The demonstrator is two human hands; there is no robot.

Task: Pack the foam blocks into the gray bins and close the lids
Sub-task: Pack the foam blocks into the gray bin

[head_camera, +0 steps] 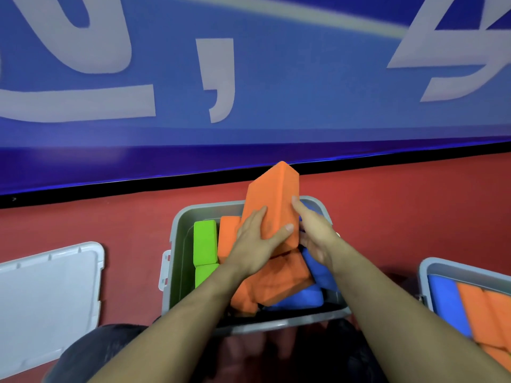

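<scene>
A gray bin [181,225] stands open in front of me on the red floor. Inside it lie green foam blocks [205,241], orange blocks [276,280] and blue blocks [301,299], some tilted. Both hands hold one large orange foam block [272,197] upright and tilted above the bin. My left hand [255,239] grips its near face, thumb across the front. My right hand [315,230] holds its right side. A second gray bin [442,268] at the right edge holds blue and orange blocks.
A light gray lid [47,288] lies flat on the floor at the left. A blue banner with large white characters [249,78] stands behind the bins, ending in a black strip at the floor. My dark-clothed knees [110,346] are at the bottom.
</scene>
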